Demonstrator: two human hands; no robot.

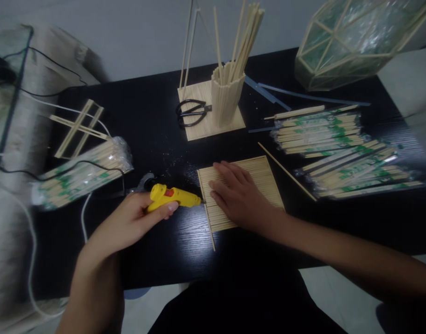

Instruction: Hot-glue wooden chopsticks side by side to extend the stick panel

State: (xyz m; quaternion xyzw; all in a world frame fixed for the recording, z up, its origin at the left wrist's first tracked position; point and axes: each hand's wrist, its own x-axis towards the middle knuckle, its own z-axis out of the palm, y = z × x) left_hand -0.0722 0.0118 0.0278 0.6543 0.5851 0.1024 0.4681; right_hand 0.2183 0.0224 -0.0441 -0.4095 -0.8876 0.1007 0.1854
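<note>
Table (146, 260), one, black and broad, spreads below the fingers of the left hand (132, 215) and the right hand (242, 197). One faceted glass vessel (338, 60) stands well beyond the right fingers, off to their right. One wrapped chopstick bundle (84, 171) lies left of the left fingers; more chopstick packs (355, 167) lie right of the right fingers, overlapping too much to count. Slatted panels number two: the near panel (267, 185) lies flat under the right fingers, which rest on it slightly spread, while the far panel (199, 132), beyond those fingertips, bears one stick-walled cup (227, 104) with a crowded, uncountable bunch of sticks upright in it. At least three crossed sticks (74, 127) lie beyond the left fingers, to their left. One yellow glue gun (174, 197) is gripped by the curled left fingers, thumb along its side; its nozzle reaches the near panel's left edge, just beside the right fingertips, contact unclear. One pair of black-handled scissors (206, 109) rests on the far panel, ahead of both hands' fingers. Loose thin sticks near the right fingers number two: one edge stick (212, 236) to their left, one slanting stick (287, 171) to their right.
</note>
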